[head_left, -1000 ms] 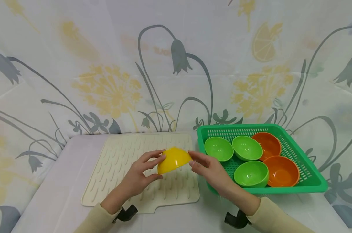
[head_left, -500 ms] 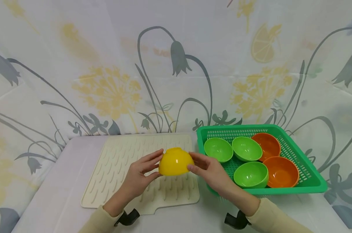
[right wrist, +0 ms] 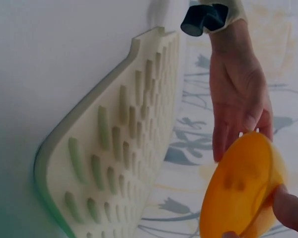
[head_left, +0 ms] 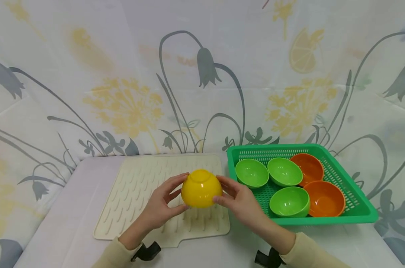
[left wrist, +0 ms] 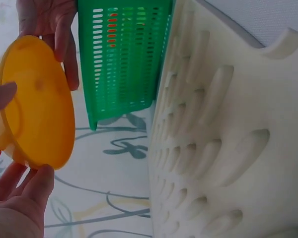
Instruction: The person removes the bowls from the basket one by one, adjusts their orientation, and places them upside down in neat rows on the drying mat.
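Observation:
A yellow bowl [head_left: 202, 188] is held upside down above the ridged cream drying mat [head_left: 132, 197], its foot ring turned up. My left hand [head_left: 163, 203] pinches it at the left side, thumb low and fingers higher. On the opposite side my right hand [head_left: 238, 199] grips the bowl between thumb and fingers. In the left wrist view, the hollow inside of the bowl [left wrist: 39, 99] shows, with a hand at either end. The right wrist view has the bowl [right wrist: 238, 191] at the lower right, over the side of the mat [right wrist: 124, 144].
At the right stands a green slotted basket [head_left: 357, 199]. Inside lie several light green bowls, among them a front one [head_left: 289, 202], and two orange bowls [head_left: 324, 199] [head_left: 307, 169]. A floral cloth [head_left: 202, 93] hangs behind the table.
The yellow bowl has gone from tilted to level, and its foot ring has then tipped toward the camera. Both hands keep hold of it, their fingers shifting slightly. Basket and mat stay put.

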`<control>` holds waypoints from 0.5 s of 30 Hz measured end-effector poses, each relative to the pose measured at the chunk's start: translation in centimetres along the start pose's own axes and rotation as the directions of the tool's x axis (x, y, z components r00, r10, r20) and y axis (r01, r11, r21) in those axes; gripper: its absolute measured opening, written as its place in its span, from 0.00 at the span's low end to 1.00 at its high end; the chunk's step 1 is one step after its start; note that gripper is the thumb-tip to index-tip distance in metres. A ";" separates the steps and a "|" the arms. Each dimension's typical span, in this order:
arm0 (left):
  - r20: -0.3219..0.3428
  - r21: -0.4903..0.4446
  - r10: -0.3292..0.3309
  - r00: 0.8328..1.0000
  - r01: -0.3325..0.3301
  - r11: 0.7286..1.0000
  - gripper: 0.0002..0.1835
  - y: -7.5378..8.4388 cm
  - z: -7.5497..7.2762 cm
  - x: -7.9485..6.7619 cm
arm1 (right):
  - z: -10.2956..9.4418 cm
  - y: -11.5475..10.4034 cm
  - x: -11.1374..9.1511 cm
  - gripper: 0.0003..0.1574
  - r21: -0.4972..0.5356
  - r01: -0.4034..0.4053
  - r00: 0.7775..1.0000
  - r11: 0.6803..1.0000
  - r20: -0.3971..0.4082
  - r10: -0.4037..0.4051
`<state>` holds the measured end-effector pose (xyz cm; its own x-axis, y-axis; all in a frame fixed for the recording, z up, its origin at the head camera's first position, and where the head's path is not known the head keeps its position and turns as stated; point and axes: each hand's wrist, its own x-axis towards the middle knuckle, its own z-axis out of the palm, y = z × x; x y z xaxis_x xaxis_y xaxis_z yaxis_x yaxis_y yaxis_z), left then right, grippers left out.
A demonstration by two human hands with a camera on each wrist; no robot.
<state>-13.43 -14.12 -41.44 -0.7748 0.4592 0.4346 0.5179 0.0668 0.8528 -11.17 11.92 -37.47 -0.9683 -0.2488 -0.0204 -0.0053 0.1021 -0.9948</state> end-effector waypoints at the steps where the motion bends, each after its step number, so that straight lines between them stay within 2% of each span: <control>1: 0.006 -0.003 0.002 1.000 -0.002 1.000 0.39 0.0 0.0 0.0 | 0.2 0.0 0.0 0.40 0.001 0.005 1.000 1.000 -0.002 -0.005; 6: -0.016 -0.006 -0.014 1.000 0.014 1.000 0.43 0.2 0.1 -0.1 | 1.3 -0.1 -0.2 0.41 -0.011 0.018 0.999 1.000 -0.026 -0.019; 11: -0.071 0.058 -0.041 0.997 0.045 0.997 0.44 0.2 0.2 -0.1 | 2.6 0.1 -0.1 0.42 -0.033 0.028 0.997 0.999 -0.068 -0.030; 15: -0.111 0.115 -0.069 0.991 0.082 0.990 0.43 0.0 0.2 -0.4 | 3.4 0.6 0.1 0.42 -0.060 0.040 0.997 0.997 -0.066 -0.044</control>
<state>-13.02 -14.15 -41.72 -0.8440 0.3526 0.4041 0.4912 0.2056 0.8465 -10.38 8.67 -38.45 -0.9816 -0.1887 0.0302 -0.0592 0.1499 -0.9869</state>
